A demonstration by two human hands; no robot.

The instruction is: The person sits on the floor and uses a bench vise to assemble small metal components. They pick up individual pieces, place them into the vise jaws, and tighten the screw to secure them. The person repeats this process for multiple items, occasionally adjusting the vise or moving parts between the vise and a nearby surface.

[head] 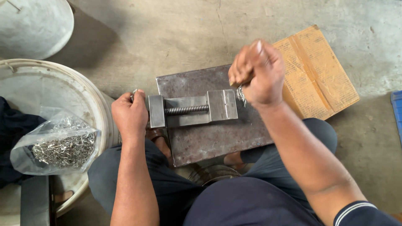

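The small steel vise [190,110], set on a steel plate [209,138], is steadied at its screw end by the closed left hand [130,115], while small metal pieces [241,95] are gripped in the fisted right hand [257,73] at its far jaw

A single camera worn on the person's head looks almost straight down over their lap and forearms, close enough that the knees and both arms fill the lower half of the frame. The view faces forward and down onto a concrete floor [176,29], with a metal vise [190,111] on a steel plate [209,138] near the centre, a white bucket [98,104] cut by the left edge and a flattened cardboard box [322,71] toward the upper right. There is no second view to overlap it.
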